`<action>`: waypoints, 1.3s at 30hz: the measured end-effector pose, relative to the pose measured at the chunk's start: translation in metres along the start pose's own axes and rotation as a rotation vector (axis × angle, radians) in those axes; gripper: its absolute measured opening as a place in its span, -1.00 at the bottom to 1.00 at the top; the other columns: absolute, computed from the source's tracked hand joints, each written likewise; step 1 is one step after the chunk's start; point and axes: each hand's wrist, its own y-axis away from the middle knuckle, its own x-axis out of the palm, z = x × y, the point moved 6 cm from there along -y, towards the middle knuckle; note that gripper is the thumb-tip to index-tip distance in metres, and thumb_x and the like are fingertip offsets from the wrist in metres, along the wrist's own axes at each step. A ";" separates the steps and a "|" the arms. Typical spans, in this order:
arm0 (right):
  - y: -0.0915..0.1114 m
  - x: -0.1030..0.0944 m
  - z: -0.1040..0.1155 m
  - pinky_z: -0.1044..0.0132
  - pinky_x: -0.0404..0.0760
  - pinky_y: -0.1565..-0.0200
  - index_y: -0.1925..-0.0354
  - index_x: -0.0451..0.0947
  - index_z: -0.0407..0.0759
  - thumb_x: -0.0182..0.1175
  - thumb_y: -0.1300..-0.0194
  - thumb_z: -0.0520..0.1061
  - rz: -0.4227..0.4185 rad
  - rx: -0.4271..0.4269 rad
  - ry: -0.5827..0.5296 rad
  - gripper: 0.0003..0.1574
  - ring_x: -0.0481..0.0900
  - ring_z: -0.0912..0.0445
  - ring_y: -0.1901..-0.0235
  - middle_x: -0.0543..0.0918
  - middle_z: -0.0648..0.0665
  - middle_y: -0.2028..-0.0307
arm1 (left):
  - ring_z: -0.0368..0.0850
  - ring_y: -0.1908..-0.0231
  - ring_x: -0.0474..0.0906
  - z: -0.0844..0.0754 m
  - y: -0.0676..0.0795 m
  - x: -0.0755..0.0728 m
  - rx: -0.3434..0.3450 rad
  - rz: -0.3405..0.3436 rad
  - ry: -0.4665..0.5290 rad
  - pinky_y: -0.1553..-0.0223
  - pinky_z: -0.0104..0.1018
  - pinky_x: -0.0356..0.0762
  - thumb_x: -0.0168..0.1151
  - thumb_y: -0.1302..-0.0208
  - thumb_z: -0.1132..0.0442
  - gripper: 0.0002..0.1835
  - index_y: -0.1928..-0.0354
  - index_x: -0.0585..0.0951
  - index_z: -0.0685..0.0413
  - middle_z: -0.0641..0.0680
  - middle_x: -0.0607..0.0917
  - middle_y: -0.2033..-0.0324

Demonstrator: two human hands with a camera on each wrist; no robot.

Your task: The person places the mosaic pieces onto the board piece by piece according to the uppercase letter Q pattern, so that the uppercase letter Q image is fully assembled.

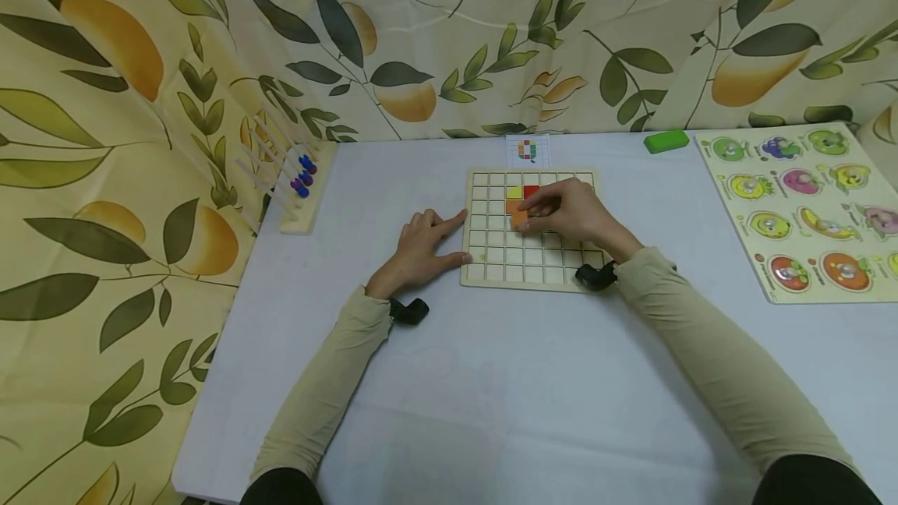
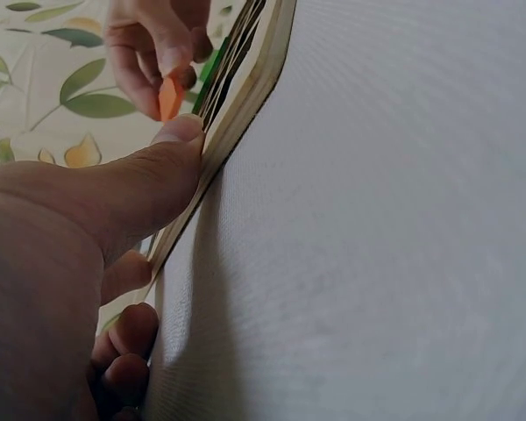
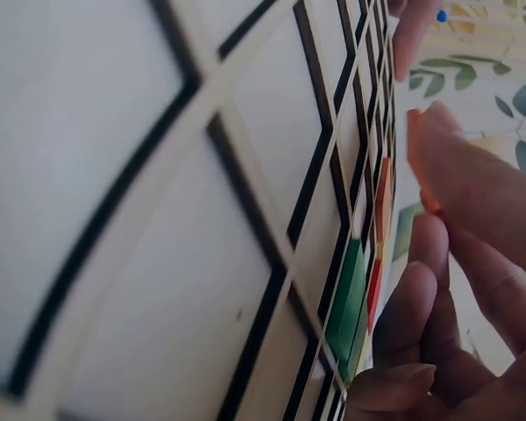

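A wooden grid board [image 1: 491, 275] of small square cells lies on the table. My right hand [image 1: 571, 213] pinches an orange tile [image 2: 170, 95] between thumb and fingers, over the upper middle of the board. A yellow tile [image 1: 514, 192] and a red tile [image 1: 531, 191] sit side by side in cells just beyond it. The right wrist view also shows a green tile [image 3: 344, 311] in the grid, which the right hand hides from above. At the board's left edge, my left hand [image 1: 417, 252] rests with thumb and forefinger spread, the thumb against the rim.
Behind the board lies a card [image 1: 528, 151] with a coloured-square pattern. A green block [image 1: 666, 141] is at the back right, near a fruit picture board [image 1: 800, 240]. A wooden peg stand [image 1: 309, 193] with blue and dark red beads stands back left, beside patterned cloth.
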 end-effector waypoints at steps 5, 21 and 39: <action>-0.001 0.004 0.002 0.29 0.54 0.15 0.05 0.85 -0.19 0.63 -0.17 -0.09 0.011 0.039 0.021 -0.62 0.69 0.03 0.18 0.83 -0.20 0.16 | -0.03 0.12 0.18 -0.001 0.000 -0.001 0.001 0.002 0.006 0.03 -0.18 0.10 0.38 -0.43 -0.16 -0.11 -0.67 0.22 -0.18 0.11 0.41 0.05; -0.004 0.009 0.005 0.24 0.54 0.15 0.07 0.85 -0.20 0.64 -0.14 -0.11 0.001 0.042 0.068 -0.62 0.72 -0.04 0.16 0.84 -0.24 0.09 | -0.03 0.13 0.17 -0.003 0.000 -0.003 0.013 -0.001 0.008 0.04 -0.18 0.09 0.38 -0.43 -0.14 -0.12 -0.67 0.23 -0.15 0.12 0.40 0.06; -0.003 0.009 0.005 0.33 0.51 0.24 0.12 0.86 -0.22 0.57 -0.23 -0.16 0.008 0.003 0.070 -0.75 0.66 0.05 0.25 0.85 -0.21 0.15 | -0.03 0.14 0.16 -0.001 -0.001 -0.001 0.009 -0.011 -0.001 0.06 -0.18 0.08 0.41 -0.41 -0.14 -0.11 -0.66 0.24 -0.16 0.11 0.41 0.08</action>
